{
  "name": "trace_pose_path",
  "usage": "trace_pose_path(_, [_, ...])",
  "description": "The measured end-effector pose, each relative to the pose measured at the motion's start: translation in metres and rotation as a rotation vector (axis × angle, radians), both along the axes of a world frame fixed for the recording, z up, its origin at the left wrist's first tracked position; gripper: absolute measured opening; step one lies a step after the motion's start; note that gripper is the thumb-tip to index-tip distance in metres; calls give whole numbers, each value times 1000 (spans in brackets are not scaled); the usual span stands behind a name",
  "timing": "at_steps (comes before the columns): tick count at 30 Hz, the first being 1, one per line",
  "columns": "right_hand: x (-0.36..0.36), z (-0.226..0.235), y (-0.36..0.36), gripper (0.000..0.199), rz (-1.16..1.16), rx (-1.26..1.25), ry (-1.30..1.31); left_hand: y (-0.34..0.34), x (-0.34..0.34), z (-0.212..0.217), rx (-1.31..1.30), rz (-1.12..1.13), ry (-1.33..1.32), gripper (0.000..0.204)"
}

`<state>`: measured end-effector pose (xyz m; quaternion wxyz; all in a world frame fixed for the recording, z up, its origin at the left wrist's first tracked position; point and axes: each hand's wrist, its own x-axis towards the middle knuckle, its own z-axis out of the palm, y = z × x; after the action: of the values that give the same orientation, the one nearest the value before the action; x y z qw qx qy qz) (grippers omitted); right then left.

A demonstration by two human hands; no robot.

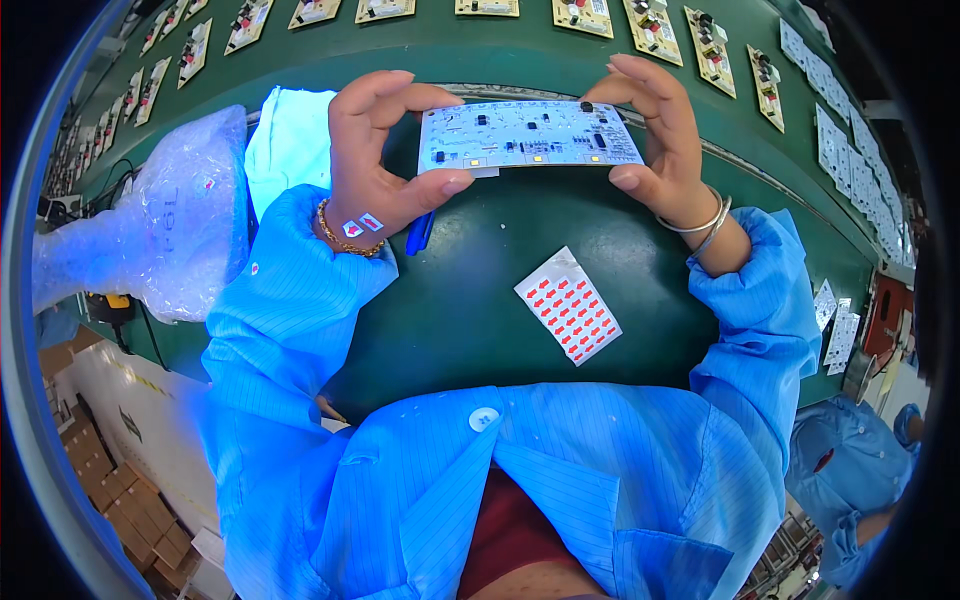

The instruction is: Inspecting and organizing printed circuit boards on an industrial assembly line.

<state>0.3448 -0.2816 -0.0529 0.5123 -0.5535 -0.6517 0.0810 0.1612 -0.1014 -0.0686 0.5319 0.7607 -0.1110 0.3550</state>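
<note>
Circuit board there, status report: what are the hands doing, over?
Left hand and right hand pinch white circuit board by its ends, above green table. Sheet of red arrow stickers lies below, apart. Nothing in the way.

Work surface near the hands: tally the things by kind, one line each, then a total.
White circuit board held between left hand and right hand: 1
Sheet of red arrow stickers: 1
Blue pen: 1
Bubble-wrap bundle: 1
Red stickers on the left wrist: 2
Total: 6

Electronics factory: circuit boards [705,40] lining green conveyor [480,60].
</note>
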Motion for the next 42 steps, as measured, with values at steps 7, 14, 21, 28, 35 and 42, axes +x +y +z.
trace_pose_path(7, [4, 0, 3, 77, 33, 112, -65, -3, 3, -1, -38, 5, -11, 71])
trace_pose_path(14, [1, -6, 6, 75, 133, 256, 53, 0, 5, 7, 114, 37, -17, 63])
trace_pose_path(21, [2, -3, 3, 69, 94, 238, -33, -3, 7, 8, 131, 89, -78, 63])
trace_pose_path(28, [0, -6, 3, 71, 75, 209, 18, -1, 5, 5, 162, 34, -71, 72])
trace_pose_path(35, [1, -9, 3, 72, 54, 164, 64, -3, 4, 1, 128, -3, -26, 84])
trace_pose_path(42, [2, -10, 6, 70, 51, 91, 17, -3, 3, 1, 53, -23, -61, 86])
